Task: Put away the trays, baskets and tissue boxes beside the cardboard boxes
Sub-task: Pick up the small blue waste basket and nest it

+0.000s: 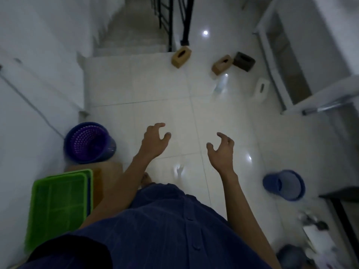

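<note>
My left hand [155, 139] and my right hand [222, 150] hang over the white tiled floor, fingers loosely curled, holding nothing. A green tray [56, 206] lies on cardboard [108, 169] at the lower left, with a blue edge showing under it. Behind it stands a purple-blue basket [89, 142]. Another blue basket [284, 184] lies tipped on the floor at the right. Far ahead sit two tan tissue boxes [181, 56] [222, 64], a dark tissue box [243, 61] and a white tissue box [260, 90].
A staircase with a black railing [171, 24] leads away at the top. A clear plastic bottle [221, 85] lies near the tissue boxes. A white door frame [272, 61] and a cabinet stand at the right. Clutter lies at the lower right [312, 222].
</note>
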